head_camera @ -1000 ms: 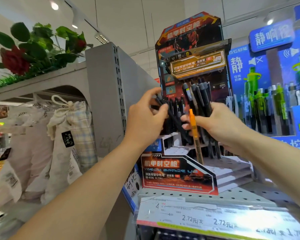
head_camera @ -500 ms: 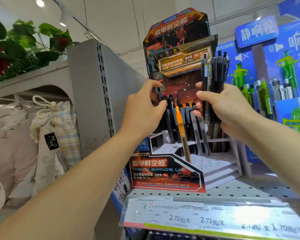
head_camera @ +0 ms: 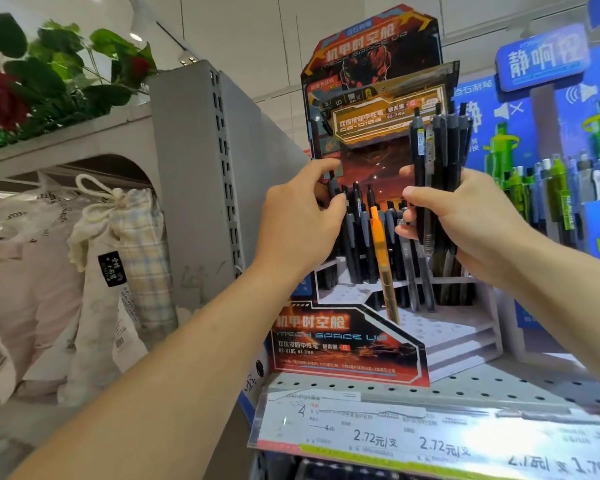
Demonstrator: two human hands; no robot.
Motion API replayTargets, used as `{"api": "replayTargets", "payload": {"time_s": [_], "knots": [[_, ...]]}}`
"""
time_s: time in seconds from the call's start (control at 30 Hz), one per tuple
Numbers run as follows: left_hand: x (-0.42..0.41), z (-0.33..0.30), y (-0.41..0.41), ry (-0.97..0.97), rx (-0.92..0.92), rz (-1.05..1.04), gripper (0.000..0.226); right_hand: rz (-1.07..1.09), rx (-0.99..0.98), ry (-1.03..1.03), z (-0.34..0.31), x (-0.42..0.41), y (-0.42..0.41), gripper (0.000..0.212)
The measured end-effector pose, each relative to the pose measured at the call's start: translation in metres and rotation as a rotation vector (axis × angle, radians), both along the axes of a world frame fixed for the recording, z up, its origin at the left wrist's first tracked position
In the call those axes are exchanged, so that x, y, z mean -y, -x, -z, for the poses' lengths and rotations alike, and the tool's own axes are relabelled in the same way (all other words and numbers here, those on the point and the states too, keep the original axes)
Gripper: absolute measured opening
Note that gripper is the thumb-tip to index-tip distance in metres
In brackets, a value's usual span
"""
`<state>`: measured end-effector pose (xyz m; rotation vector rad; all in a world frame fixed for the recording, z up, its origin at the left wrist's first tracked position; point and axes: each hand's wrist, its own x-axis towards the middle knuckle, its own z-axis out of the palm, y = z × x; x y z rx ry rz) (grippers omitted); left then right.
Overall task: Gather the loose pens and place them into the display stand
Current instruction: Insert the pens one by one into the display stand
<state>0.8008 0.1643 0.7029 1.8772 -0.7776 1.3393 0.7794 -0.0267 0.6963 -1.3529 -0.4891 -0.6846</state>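
Pens (head_camera: 437, 174), a dark upright bundle, sit clenched in your right hand (head_camera: 465, 220) before the display stand (head_camera: 347, 344); your left hand (head_camera: 302, 220) pinches the tops of black pens (head_camera: 355, 233) slotted beside an orange pen (head_camera: 381, 258).

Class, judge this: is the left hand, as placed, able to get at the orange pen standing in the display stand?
Probably yes: the left hand rests on black pens just beside the orange pen, whose top stands exposed.
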Motion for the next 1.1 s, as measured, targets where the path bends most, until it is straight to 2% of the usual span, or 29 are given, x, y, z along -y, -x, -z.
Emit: {"api": "replayTargets", "payload": {"time_s": [0.1,0.37,0.5,0.73,0.9,1.1], "knots": [[0.001,-0.001,0.0,-0.012,-0.026,0.119,0.03,0.004,-0.001,-0.005,0.0,0.0,-0.001,0.022],[0.007,-0.007,-0.002,-0.058,-0.121,0.11,0.028,0.022,-0.011,-0.038,-0.002,-0.002,-0.001,0.024],[0.016,-0.009,-0.001,-0.165,-0.135,0.046,0.027,0.014,0.001,-0.071,-0.006,0.001,0.002,0.025],[0.031,-0.011,0.005,-0.454,-0.2,-0.071,0.043,-0.009,-0.008,-0.077,-0.005,0.008,0.004,0.023],[0.028,-0.012,0.004,-0.438,-0.434,0.038,0.062,-0.013,-0.009,-0.044,-0.005,0.009,0.003,0.008],[0.028,-0.012,0.001,-0.419,-0.567,0.078,0.058,-0.008,-0.025,0.007,-0.003,0.009,0.0,0.021]]}}
